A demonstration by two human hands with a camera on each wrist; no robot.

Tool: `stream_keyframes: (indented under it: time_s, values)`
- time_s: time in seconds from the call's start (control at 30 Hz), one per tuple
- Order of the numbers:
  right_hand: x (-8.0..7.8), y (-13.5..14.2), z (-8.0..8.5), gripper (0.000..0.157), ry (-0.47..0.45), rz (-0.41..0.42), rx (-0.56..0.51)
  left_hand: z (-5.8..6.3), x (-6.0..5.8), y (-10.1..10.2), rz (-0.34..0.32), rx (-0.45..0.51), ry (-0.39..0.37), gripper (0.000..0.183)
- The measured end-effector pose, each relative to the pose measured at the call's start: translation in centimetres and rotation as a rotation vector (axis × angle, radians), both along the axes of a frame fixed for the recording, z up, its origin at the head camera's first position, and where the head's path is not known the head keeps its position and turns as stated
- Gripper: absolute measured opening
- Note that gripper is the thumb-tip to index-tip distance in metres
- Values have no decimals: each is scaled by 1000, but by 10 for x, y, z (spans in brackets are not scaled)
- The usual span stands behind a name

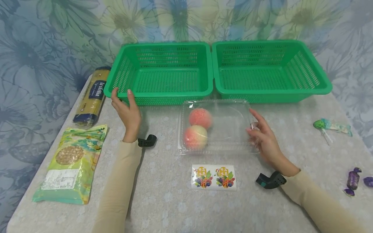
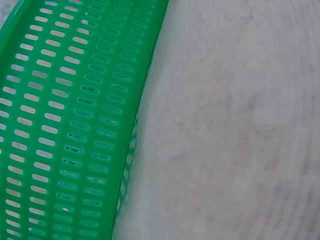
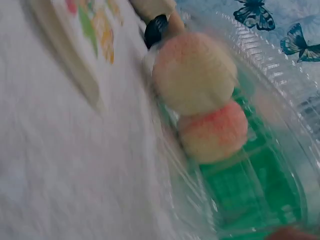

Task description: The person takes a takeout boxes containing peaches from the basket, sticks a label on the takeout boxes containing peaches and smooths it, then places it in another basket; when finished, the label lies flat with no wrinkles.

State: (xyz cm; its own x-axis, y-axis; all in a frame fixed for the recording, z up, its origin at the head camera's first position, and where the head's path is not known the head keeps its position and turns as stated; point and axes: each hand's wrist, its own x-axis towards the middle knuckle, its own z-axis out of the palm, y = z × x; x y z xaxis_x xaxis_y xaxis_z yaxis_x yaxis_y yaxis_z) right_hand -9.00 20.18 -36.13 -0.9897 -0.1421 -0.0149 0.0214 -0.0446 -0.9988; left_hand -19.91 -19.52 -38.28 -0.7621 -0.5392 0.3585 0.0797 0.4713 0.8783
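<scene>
In the head view, a clear plastic box point(image 1: 228, 126) lies in front of the baskets. Two peaches, a pink one point(image 1: 200, 118) behind a pink-and-yellow one point(image 1: 196, 137), sit together at its left end. My right hand point(image 1: 266, 142) holds the box by its right edge, thumb and forefinger apart; the other fingers are partly hidden. My left hand point(image 1: 128, 111) is at the front left corner of the left green basket point(image 1: 172, 96), with its fingertips at the rim. The peaches point(image 3: 195, 75) appear blurred through the plastic in the right wrist view.
A second green basket point(image 1: 262, 92) adjoins the first. At left lie a spaghetti pack point(image 1: 91, 100) and a bag of beige kernels point(image 1: 70, 165). A fruit sticker sheet point(image 1: 214, 177) lies in front of the box. On the right are a lollipop point(image 1: 319, 124) and purple-wrapped candies point(image 1: 353, 180).
</scene>
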Motion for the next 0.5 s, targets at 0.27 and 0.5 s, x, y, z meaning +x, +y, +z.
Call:
stream_keyframes:
  time_s: [0.27,0.5]
  values:
    - [-3,13,6,51,85,-22,466,0,1,0,10,26,-4,60]
    - [2,15,17,35,381,-214,511,12,5,9,133,53,4,66]
